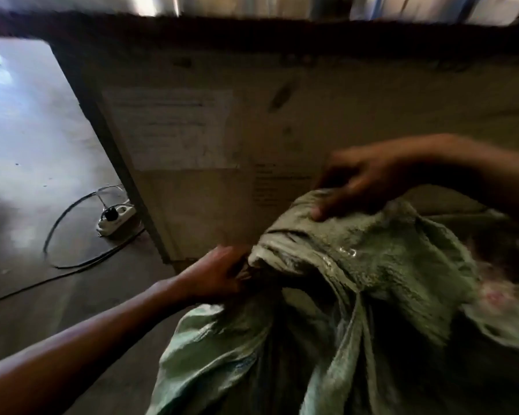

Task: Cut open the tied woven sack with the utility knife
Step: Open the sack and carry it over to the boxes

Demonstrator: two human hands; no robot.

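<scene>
A pale green woven sack [381,265] fills the lower right of the view, its top bunched and folded over. My left hand [219,277] grips the bunched edge of the sack at its left side. My right hand [363,184] rests on top of the folded sack mouth, fingers curled down onto the fabric. The picture is blurred by motion. No utility knife shows in either hand or anywhere in view.
A large cardboard box [252,115] with paper labels stands right behind the sack. On the concrete floor [27,145] at the left lies a white power strip [116,220] with a black cable looping toward the front.
</scene>
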